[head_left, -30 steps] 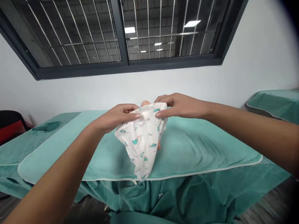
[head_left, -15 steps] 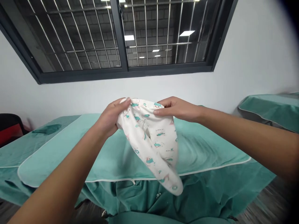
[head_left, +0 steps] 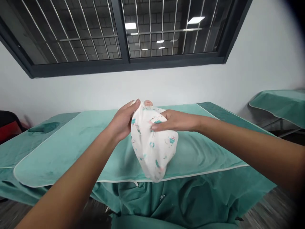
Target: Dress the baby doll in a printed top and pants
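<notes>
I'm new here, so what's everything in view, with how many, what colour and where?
Printed cloth: one, white with teal and pink, between both hands
Rounded object: one, pinkish, mostly hidden behind the cloth
Mat: one, light green with white edging, below the hands
Cover: darker green, beneath the mat, hanging in front
Covered surface: one, green, far right
Black-and-red object: one, left edge, partly cut off
Window frame: one, dark grey, top
Bars: many, silvery, in the window
Wall: white, behind
Floor: dark grey, bottom
Left hand, right hand: one each, bare, gripping the cloth
</notes>
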`<state>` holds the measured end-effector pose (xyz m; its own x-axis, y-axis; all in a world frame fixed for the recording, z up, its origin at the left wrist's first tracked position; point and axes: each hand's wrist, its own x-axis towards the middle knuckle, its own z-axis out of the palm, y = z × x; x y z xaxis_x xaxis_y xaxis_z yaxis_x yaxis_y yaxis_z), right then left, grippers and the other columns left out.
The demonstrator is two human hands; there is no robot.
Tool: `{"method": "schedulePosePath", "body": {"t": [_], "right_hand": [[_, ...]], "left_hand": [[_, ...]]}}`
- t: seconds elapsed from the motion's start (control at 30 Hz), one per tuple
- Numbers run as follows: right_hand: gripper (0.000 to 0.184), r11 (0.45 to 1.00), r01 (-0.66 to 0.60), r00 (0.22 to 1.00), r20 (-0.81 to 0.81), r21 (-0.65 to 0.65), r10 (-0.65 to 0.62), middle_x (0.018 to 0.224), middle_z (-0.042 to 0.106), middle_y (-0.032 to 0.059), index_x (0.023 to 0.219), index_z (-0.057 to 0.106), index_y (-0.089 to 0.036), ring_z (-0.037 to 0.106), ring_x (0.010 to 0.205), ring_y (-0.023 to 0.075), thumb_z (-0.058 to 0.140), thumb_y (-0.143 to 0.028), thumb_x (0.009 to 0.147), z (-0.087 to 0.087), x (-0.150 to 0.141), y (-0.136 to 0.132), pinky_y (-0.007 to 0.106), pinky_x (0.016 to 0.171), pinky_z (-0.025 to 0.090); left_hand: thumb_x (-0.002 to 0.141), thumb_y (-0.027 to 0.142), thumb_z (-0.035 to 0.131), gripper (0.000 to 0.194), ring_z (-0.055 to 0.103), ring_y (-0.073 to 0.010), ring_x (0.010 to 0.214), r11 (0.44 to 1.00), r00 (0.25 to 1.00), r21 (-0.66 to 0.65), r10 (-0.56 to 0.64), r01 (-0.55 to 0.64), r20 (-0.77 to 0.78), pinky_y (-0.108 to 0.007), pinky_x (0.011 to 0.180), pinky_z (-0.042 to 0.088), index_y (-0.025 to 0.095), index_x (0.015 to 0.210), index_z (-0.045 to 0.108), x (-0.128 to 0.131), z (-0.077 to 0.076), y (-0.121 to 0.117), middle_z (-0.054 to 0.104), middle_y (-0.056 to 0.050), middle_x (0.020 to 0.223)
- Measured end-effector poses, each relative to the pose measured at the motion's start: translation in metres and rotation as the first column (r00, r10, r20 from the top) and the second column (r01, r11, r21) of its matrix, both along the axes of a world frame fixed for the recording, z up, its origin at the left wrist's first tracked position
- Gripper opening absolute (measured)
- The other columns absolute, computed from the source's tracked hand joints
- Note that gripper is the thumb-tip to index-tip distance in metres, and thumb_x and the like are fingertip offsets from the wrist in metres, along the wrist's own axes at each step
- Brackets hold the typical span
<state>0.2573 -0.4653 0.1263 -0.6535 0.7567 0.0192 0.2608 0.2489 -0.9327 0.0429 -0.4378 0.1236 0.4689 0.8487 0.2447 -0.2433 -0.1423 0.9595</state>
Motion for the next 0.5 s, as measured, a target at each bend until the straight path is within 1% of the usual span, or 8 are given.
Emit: {"method": "schedulePosePath", "body": {"t": [0.07,0.13,0.2,0.23,0.33,0.4,0.47,0.5], "right_hand": [[0.031,0.992,0.127,0.969,-0.213,-0.007,-0.126,0.09,0.072,0.0042,0.096,0.072,-0.018,0.066,0.079,0.0162,0.073,-0.045,0.081,-0.01,-0.002,0.011,0.026,0.068,0.051],[0.026,0.971,0.232,0.883,-0.408,-0.052,-0.232,0.084,0.07,0.0027,0.093,0.069,-0.018,0.064,0.074,0.0152,0.073,-0.041,0.081,-0.017,-0.003,0.024,0.025,0.065,0.05],[0.024,0.956,0.279,0.807,-0.517,-0.093,-0.286,0.079,0.069,0.0012,0.089,0.068,-0.018,0.063,0.07,0.0141,0.073,-0.039,0.08,-0.022,-0.003,0.034,0.024,0.062,0.05],[0.024,0.954,0.28,0.797,-0.529,-0.106,-0.293,0.079,0.069,0.0011,0.088,0.067,-0.018,0.063,0.07,0.0141,0.073,-0.039,0.08,-0.025,-0.001,0.037,0.024,0.062,0.05],[0.03,0.977,0.162,0.899,-0.387,-0.14,-0.204,0.087,0.071,0.0038,0.094,0.07,-0.017,0.066,0.077,0.0169,0.076,-0.041,0.077,-0.033,0.004,0.04,0.028,0.069,0.053],[0.034,0.985,0.042,0.97,-0.231,-0.165,-0.08,0.096,0.073,0.006,0.098,0.071,-0.017,0.067,0.087,0.0199,0.079,-0.041,0.075,-0.039,0.006,0.04,0.03,0.075,0.054],[0.036,0.986,0.009,0.987,-0.156,-0.169,-0.036,0.098,0.073,0.0068,0.099,0.072,-0.017,0.067,0.091,0.0215,0.081,-0.041,0.073,-0.047,0.005,0.043,0.032,0.078,0.054],[0.037,0.986,0.037,0.983,-0.173,-0.162,-0.065,0.097,0.073,0.0069,0.098,0.072,-0.017,0.067,0.091,0.0219,0.081,-0.042,0.073,-0.05,0.005,0.045,0.032,0.078,0.054]], "left_hand": [[0.082,0.049,0.069,0.033,0.051,-0.0112,0.057,0.995,0.99,-0.033,-0.1,0.097,-0.098,-0.024,0.056,0.042,0.016,0.087,0.064,0.002,-0.014,0.005,0.059,0.0,0.066],[0.079,0.045,0.074,0.033,0.044,-0.0094,0.049,0.964,0.932,-0.084,-0.266,0.253,-0.248,-0.025,0.052,0.038,0.015,0.084,0.064,0.004,-0.026,0.009,0.054,0.001,0.058],[0.076,0.038,0.078,0.029,0.035,-0.0072,0.045,0.92,0.851,-0.151,-0.391,0.36,-0.35,-0.025,0.048,0.031,0.014,0.073,0.061,0.006,-0.034,0.014,0.044,0.004,0.049],[0.076,0.036,0.079,0.03,0.034,-0.0068,0.044,0.918,0.85,-0.165,-0.397,0.361,-0.348,-0.024,0.048,0.03,0.015,0.068,0.059,0.007,-0.036,0.017,0.041,0.004,0.048],[0.08,0.035,0.072,0.024,0.047,-0.0098,0.051,0.978,0.971,-0.113,-0.19,0.174,-0.146,-0.025,0.054,0.04,0.015,0.072,0.062,0.011,-0.038,0.03,0.051,0.001,0.055],[0.082,0.033,0.068,0.017,0.059,-0.0144,0.063,0.993,0.998,-0.102,-0.064,0.064,0.006,-0.028,0.064,0.049,0.016,0.086,0.068,0.015,-0.04,0.039,0.063,-0.002,0.069],[0.084,0.032,0.065,0.023,0.066,-0.0193,0.076,0.986,0.997,-0.151,-0.055,0.064,0.062,-0.031,0.074,0.052,0.017,0.1,0.07,0.019,-0.045,0.045,0.069,-0.004,0.082],[0.085,0.035,0.064,0.027,0.068,-0.0215,0.081,0.979,0.995,-0.187,-0.074,0.086,0.067,-0.033,0.077,0.053,0.018,0.105,0.069,0.02,-0.049,0.047,0.071,-0.005,0.086]]}}
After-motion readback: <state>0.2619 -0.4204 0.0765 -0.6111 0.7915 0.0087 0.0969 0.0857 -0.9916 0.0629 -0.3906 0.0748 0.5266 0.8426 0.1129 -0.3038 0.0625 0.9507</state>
